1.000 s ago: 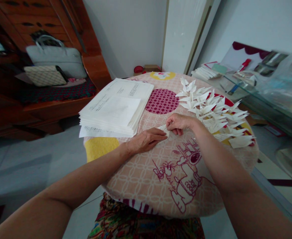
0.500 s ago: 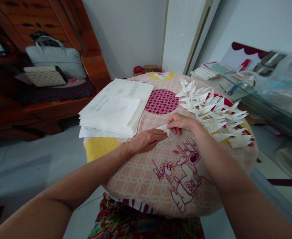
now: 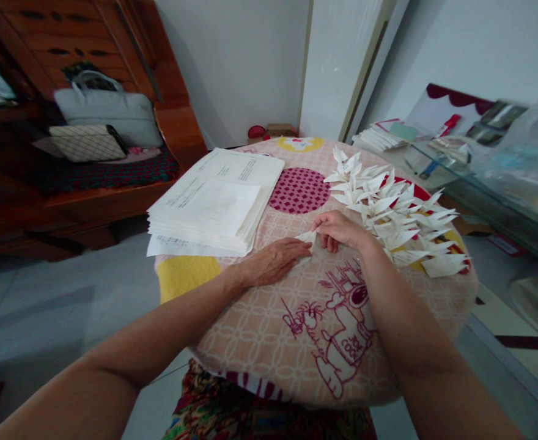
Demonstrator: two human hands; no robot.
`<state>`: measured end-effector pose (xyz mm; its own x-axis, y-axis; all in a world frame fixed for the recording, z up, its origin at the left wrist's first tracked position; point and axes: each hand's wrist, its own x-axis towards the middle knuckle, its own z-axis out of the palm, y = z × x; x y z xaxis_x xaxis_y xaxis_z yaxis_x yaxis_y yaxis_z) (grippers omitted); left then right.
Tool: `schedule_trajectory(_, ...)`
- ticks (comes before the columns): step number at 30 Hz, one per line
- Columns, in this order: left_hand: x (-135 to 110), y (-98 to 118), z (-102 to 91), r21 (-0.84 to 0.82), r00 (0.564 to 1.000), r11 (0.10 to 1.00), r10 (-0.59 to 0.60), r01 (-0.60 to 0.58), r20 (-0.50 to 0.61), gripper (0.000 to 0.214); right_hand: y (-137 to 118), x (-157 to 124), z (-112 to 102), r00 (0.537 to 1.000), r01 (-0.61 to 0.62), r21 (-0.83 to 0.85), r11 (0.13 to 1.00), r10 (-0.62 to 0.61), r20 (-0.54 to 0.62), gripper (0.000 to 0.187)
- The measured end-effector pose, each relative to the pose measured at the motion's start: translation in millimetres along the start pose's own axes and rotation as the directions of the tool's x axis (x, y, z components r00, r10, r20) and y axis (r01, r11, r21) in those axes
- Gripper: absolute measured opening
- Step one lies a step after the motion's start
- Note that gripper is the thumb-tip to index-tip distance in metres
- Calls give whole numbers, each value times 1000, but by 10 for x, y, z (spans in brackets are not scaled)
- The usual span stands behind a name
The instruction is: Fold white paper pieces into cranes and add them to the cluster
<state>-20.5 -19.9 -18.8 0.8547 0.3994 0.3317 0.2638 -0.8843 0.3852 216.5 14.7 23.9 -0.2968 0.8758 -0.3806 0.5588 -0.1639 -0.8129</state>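
- The folded paper (image 3: 306, 237) looks light, thin and easily creased — best pinched at an edge.
- The left hand (image 3: 276, 261) lies flat, fingers outstretched, pressing it down.
- The right hand (image 3: 340, 229) pinches its tip.

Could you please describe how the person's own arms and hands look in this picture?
Both arms are bare up to the frame's edge, with no sleeve showing. The left hand and the right hand are ungloved. No watch or bracelet shows at either wrist, and any ring is too small to tell. A multicoloured patterned garment shows at the bottom of the picture.
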Motion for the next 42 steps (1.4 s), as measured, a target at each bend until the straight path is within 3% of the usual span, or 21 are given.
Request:
schedule_trajectory(15, 153, 100, -60, -6, 990, 993, -120, 121, 70, 30, -55, 16, 49, 999, -21, -110, 994, 15, -52, 12)
schedule_trajectory(26, 134, 74, -52, -48, 995, 994, -94, 95, 25, 31, 30, 50, -31, 996, 66, -228, 971, -76, -37, 21)
schedule_trajectory(35, 137, 63, -48, -44, 997, 996, -79, 80, 5, 24, -80, 26, 5, 990, 59, -440, 896, -110, -92, 23)
schedule_trajectory(42, 148, 35, -64, -95, 997, 992, -80, 82, 24, 24, -69, 13, -20, 990, 63, -485, 872, -116, -80, 24)
